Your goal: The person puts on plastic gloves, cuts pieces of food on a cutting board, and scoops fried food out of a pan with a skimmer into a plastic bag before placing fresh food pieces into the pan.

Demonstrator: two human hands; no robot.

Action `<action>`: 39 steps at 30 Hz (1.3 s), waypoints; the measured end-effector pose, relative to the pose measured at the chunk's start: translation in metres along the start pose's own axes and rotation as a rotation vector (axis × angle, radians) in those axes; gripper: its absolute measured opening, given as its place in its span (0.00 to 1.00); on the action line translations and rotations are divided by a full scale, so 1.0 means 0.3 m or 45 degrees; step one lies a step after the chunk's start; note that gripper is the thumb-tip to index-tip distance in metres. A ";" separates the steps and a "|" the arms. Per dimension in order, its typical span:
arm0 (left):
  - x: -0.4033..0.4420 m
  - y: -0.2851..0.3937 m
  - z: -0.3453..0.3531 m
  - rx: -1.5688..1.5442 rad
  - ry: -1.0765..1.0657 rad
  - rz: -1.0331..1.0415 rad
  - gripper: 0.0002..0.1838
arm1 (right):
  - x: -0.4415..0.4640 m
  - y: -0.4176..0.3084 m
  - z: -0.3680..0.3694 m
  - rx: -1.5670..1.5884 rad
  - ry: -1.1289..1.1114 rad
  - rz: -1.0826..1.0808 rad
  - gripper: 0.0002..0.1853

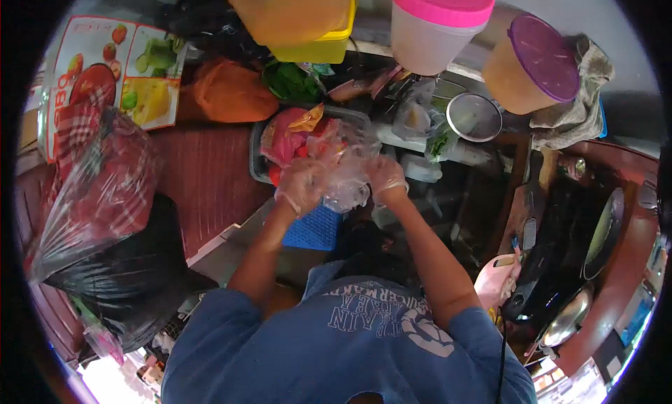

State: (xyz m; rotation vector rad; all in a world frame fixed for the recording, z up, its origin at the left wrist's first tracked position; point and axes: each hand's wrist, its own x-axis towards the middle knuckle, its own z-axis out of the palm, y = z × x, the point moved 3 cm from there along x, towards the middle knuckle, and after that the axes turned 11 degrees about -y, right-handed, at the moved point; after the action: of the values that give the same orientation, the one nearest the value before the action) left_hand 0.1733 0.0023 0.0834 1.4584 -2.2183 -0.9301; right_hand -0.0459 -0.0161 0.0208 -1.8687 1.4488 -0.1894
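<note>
A clear plastic bag [348, 157] is stretched between my two hands, over the near side of a grey tub. My left hand [302, 185], in a thin clear glove, has its fingers closed on the bag's left side. On the other side, my right hand [386, 176], gloved the same way, grips the bag's right edge. The grey tub [257, 152] holds a pink bag [283, 134] and red items that I cannot make out. Below the hands sits a blue perforated basket [309, 228].
Lidded containers, one with a pink lid [442, 3] and one with a purple lid [544, 57], stand along the back. A strainer [474, 117] lies right of the tub. Pans [605, 232] are at the right. A black bag [133, 274] fills the left.
</note>
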 end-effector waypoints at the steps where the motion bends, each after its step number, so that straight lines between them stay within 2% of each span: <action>1: 0.026 -0.037 0.050 -0.002 -0.010 0.007 0.12 | -0.023 0.017 0.001 0.466 0.061 0.212 0.16; 4: 0.162 -0.143 0.183 0.114 -0.228 -0.226 0.19 | -0.051 0.003 -0.028 0.495 -0.094 0.186 0.15; 8: 0.291 -0.256 0.333 0.386 -0.611 -0.563 0.28 | -0.056 0.036 -0.005 0.404 -0.123 0.085 0.12; 10: 0.314 -0.320 0.400 0.486 -0.783 -0.692 0.33 | -0.065 0.065 0.014 0.491 0.074 -0.097 0.08; 13: 0.240 -0.522 0.562 0.469 -0.991 -0.818 0.40 | -0.067 0.077 0.017 0.483 -0.049 -0.156 0.05; 15: 0.146 -0.596 0.619 0.173 -0.432 -0.294 0.34 | -0.068 0.054 -0.021 0.446 -0.020 -0.147 0.07; 16: 0.137 -0.664 0.670 0.170 -0.443 -0.285 0.34 | -0.070 0.044 -0.033 0.415 0.002 -0.149 0.08; 18: 0.150 -0.693 0.714 0.804 -0.759 -0.127 0.28 | -0.062 0.043 -0.035 0.400 0.059 -0.179 0.08; 19: 0.140 -0.702 0.726 0.803 -0.768 -0.123 0.28 | -0.057 0.040 -0.039 0.384 0.111 -0.222 0.08; 20: 0.167 -0.603 0.631 0.153 -0.659 -0.372 0.27 | -0.051 0.041 -0.040 0.389 0.109 -0.216 0.08; 22: 0.240 -0.457 0.501 -0.492 -0.514 -0.604 0.26 | -0.023 0.064 -0.030 0.296 -0.049 0.114 0.05; 23: 0.286 -0.431 0.464 -0.290 -0.602 -0.707 0.26 | -0.011 0.075 -0.024 0.303 -0.047 0.112 0.05; 24: 0.303 -0.426 0.438 -0.084 -0.687 -0.807 0.26 | 0.000 0.083 -0.023 0.146 0.018 0.088 0.06; 25: 0.259 -0.446 0.436 -0.077 -0.688 -0.811 0.26 | 0.031 0.091 -0.004 -0.306 -0.165 0.107 0.08; 26: 0.184 -0.480 0.446 0.272 -0.525 -0.521 0.26 | 0.062 0.083 -0.001 -0.755 -0.322 0.065 0.09; 27: 0.125 -0.478 0.443 0.608 -0.354 -0.224 0.26 | 0.104 0.124 0.043 -0.749 -0.321 0.058 0.09; 28: 0.108 -0.443 0.394 0.614 -0.353 -0.232 0.26 | 0.140 0.221 0.121 -0.592 -0.271 0.265 0.10; 29: 0.101 -0.396 0.312 0.219 -0.471 -0.520 0.24 | 0.164 0.230 0.110 -0.605 -0.340 0.350 0.10; 31: 0.069 -0.293 0.181 -0.187 -0.570 -0.808 0.22 | 0.191 0.223 0.071 -0.619 -0.415 0.424 0.10; 33: 0.049 -0.195 0.091 -0.828 -0.374 -0.395 0.19 | 0.200 0.209 0.038 -0.880 -0.264 0.297 0.09; 34: 0.007 -0.253 0.094 -0.828 -0.367 -0.402 0.19 | 0.209 0.208 0.036 -0.880 -0.268 0.287 0.09; 35: -0.063 -0.360 0.108 -0.910 -0.339 -0.572 0.18 | 0.217 0.210 0.035 -0.849 -0.243 0.291 0.08; 37: -0.102 -0.365 0.070 -0.995 -0.300 -0.749 0.17 | 0.242 0.211 0.031 -0.820 -0.223 0.285 0.08; 39: -0.037 -0.185 -0.078 -0.811 -0.204 -0.671 0.16 | 0.265 0.225 0.029 -0.664 -0.453 0.433 0.08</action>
State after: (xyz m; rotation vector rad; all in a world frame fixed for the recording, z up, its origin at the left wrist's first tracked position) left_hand 0.2300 -0.0101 0.0638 1.6823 -1.4007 -1.7673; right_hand -0.0657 -0.0874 -0.0534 -1.8755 1.6256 0.7114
